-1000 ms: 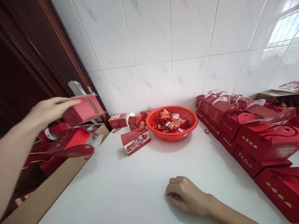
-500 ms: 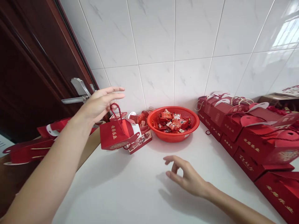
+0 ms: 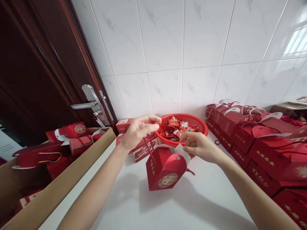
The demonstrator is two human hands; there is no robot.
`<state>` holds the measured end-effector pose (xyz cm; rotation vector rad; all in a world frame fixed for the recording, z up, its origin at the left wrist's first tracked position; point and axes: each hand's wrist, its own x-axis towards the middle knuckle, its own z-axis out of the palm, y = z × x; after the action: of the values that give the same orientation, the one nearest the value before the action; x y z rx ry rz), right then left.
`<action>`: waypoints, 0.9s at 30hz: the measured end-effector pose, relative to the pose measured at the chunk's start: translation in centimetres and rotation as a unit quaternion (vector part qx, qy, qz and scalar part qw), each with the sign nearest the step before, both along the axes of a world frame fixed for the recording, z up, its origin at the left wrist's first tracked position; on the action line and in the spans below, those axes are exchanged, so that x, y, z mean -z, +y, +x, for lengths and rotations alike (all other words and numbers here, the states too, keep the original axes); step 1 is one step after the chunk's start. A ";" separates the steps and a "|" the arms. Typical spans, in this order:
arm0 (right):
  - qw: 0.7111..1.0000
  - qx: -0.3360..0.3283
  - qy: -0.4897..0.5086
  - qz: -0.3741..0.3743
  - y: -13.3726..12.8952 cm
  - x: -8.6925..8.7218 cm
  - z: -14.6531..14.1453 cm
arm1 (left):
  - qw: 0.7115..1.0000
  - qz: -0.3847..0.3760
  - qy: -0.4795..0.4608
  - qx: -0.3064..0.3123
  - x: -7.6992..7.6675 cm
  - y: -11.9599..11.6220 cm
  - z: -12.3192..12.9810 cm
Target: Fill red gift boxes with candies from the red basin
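A red gift box (image 3: pixel 165 169) with gold lettering and a round gold emblem is held tilted above the white table. My left hand (image 3: pixel 137 131) is over its left side, thumb and forefinger stretched out. The box's twisted red cord runs up beneath that hand, and the lower fingers hooked on it are mostly hidden. My right hand (image 3: pixel 198 147) has its fingers closed at the white inner flap (image 3: pixel 182 151) on the box's right side. Just behind both hands stands a red plastic basket (image 3: pixel 203 127) of small red-wrapped packets (image 3: pixel 174 123).
Red gift boxes (image 3: pixel 244 140) are stacked along the right side. At the left, a cardboard carton (image 3: pixel 79 163) holds more of them. Several other red boxes (image 3: pixel 144 151) lie behind my left hand. A tiled wall (image 3: pixel 165 89) and a door with a handle (image 3: pixel 83 105) bound the back.
My left hand has carried the box rightward and nearer to me. The box has turned, its emblem end now facing me. My right hand has risen to the box's flap.
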<state>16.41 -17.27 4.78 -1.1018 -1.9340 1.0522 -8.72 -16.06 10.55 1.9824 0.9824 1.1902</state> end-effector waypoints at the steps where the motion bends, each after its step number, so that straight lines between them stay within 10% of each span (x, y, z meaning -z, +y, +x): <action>1: 1.000 -0.012 -0.018 0.004 0.0 0.0 0.3 | 0.998 -0.004 0.062 0.014 0.7 -0.2 -0.4; 7: 0.992 -0.034 -0.106 0.060 0.2 0.4 0.0 | 0.942 0.021 0.332 0.047 3.8 -2.2 0.2; 15: 0.971 -0.009 -0.207 0.123 -0.3 0.8 -0.1 | 0.917 0.045 0.390 0.073 6.5 -2.0 4.4; 21: 0.953 0.027 -0.265 0.145 0.0 1.1 0.7 | 0.938 -0.059 0.340 -0.025 6.8 -1.2 3.1; 27: 0.920 0.065 -0.357 0.148 0.0 1.2 -0.1 | 0.928 -0.108 0.357 0.019 5.7 -1.0 1.9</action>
<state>16.30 -17.31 3.56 -1.5419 -2.4181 0.2562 -6.79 -17.04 4.81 2.2670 1.3385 0.2849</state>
